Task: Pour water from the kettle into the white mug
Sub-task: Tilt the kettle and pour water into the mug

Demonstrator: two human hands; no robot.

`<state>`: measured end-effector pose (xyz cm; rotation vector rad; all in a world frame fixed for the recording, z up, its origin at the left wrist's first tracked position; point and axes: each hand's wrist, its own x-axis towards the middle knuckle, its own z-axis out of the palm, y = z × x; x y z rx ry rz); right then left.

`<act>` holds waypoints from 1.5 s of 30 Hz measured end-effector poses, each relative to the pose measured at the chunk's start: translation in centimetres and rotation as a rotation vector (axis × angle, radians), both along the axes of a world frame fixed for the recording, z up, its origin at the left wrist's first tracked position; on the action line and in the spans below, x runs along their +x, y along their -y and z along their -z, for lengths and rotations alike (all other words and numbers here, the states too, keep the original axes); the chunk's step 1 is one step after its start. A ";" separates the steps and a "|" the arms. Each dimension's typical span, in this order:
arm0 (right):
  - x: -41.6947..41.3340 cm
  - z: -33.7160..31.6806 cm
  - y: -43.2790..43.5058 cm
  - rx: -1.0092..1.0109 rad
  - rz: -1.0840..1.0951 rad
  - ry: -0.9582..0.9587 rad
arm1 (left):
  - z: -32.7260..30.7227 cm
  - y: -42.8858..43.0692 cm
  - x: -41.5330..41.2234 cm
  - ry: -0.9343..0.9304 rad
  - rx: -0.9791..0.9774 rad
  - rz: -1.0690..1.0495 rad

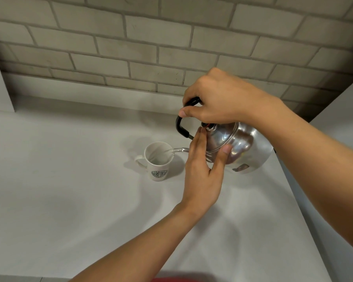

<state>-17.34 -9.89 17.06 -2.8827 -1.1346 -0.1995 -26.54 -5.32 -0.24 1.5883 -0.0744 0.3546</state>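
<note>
A shiny steel kettle (238,143) is tilted to the left above the white counter, its thin spout (180,149) over the rim of the white mug (158,159). A clear stream of water runs from the spout into the mug. The mug stands upright, handle to the left, a dark round logo on its front. My right hand (218,98) is closed around the kettle's black handle (180,127) from above. My left hand (204,169) rests flat against the kettle's lid and front, fingers extended and thumb on the body.
The white counter (69,190) runs back to a grey brick wall (151,47). Its right edge (306,210) drops away just past the kettle. A white panel stands at the far left. Something red shows at the bottom edge.
</note>
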 end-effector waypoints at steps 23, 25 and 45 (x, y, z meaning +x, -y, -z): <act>0.0 -0.8 -1.6 -0.116 0.000 -0.032 | -0.5 0.3 0.0 0.002 -0.103 -0.028; -0.1 -0.9 -1.8 -0.128 0.003 -0.043 | -0.6 0.3 0.0 0.005 -0.103 -0.031; -0.3 -1.6 -2.9 -0.201 0.022 -0.050 | -1.4 0.1 0.0 -0.031 -0.126 -0.024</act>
